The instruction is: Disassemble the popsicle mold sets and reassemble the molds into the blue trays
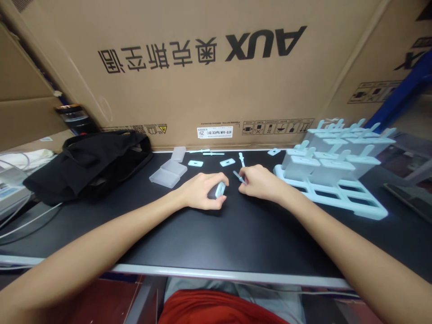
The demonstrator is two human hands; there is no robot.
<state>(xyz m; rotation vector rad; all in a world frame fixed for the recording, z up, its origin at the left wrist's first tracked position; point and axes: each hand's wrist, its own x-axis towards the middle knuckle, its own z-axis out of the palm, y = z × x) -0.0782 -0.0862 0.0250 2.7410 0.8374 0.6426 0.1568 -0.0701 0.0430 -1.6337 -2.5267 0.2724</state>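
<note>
Just left of the table's middle, my left hand [202, 191] grips a popsicle mold [219, 190] with a light-blue lid, its lid end turned to the right. My right hand [258, 181] pinches a light-blue popsicle stick [239, 177] that points up and left, apart from the mold. Beyond the hands lie loose lids, one lid [227, 162] near the middle and another lid [195, 163] to its left. A second stick [241, 159] lies behind my right hand. Translucent mold cups [168, 173] rest beside my left wrist.
On the right, a light-blue rack [369, 211] holds several lidded molds [332, 171] with sticks. A black bag [91, 166] sits at the left. A large cardboard box [202, 99] stands along the table's back edge.
</note>
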